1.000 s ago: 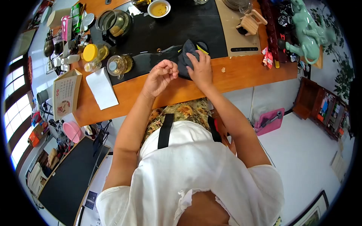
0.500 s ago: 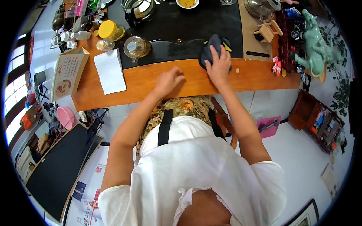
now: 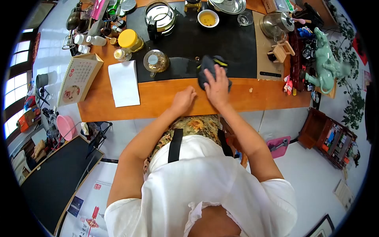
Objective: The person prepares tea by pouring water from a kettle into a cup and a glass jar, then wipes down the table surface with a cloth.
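Observation:
A dark grey cloth (image 3: pixel 206 65) with yellow edging lies bunched at the front edge of the black mat (image 3: pixel 237 51). My right hand (image 3: pixel 216 87) rests on it, palm down with fingers spread. To its left, my left hand (image 3: pixel 183 100) is closed at the wooden table (image 3: pixel 158 93), its fingers curled in; what they hold, if anything, is hidden. A glass teapot (image 3: pixel 156 62) stands on the mat to the left of the cloth. Behind the cloth is a white bowl (image 3: pixel 208 18) of yellow liquid.
White paper (image 3: pixel 124 83), a standing calendar (image 3: pixel 79 79) and a yellow-lidded jar (image 3: pixel 130 40) are at the left. A small wooden chair (image 3: pixel 281 52), a glass kettle (image 3: pixel 276 25) and a green figurine (image 3: pixel 326 65) stand at the right. A crumb (image 3: pixel 250 90) lies near the front edge.
The view has shifted. My left hand has come down from above the table to its surface. My right hand has stayed at the cloth, which has moved left since half a second ago.

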Motion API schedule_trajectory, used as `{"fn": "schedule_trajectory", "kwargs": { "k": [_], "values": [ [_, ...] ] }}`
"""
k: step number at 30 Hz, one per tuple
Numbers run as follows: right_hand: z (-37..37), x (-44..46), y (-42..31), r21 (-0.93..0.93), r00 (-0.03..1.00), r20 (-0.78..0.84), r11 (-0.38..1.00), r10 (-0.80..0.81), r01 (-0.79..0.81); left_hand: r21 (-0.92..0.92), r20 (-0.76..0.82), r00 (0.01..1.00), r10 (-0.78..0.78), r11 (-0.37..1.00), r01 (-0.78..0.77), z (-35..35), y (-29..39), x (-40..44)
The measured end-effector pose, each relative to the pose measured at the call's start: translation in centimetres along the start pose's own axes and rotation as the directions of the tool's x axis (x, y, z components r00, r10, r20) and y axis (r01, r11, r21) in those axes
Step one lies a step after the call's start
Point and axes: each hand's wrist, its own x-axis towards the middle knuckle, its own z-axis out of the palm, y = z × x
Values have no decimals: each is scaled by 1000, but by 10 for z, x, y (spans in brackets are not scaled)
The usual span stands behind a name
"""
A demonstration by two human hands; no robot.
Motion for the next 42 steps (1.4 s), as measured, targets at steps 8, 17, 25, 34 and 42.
{"fn": "schedule_trajectory", "kwargs": {
  "k": [8, 17, 25, 34, 42],
  "values": [
    [29, 69, -23, 108, 988, -62, 983, -143, 149, -788, 388, 824, -412, 315, 529, -72, -15, -38],
    [58, 165, -32, -33, 925, 106, 929, -364, 369, -865, 395, 738, -547, 50, 500, -78, 5, -53],
    [27, 146, 15, -184, 973, 22, 955, -231, 231, -938, 182, 737, -651, 110, 329, -160, 41, -12],
    [7, 133, 36, -139, 1000, 1, 990, 6, -6, -724, -78, 750, -657, 555, 411, -233, 24, 107],
    [-16, 146, 6, 281, 996, -50, 956, -67, 79, -135, -206, 740, -640, 768, 626, -211, -31, 190]
  ]
}}
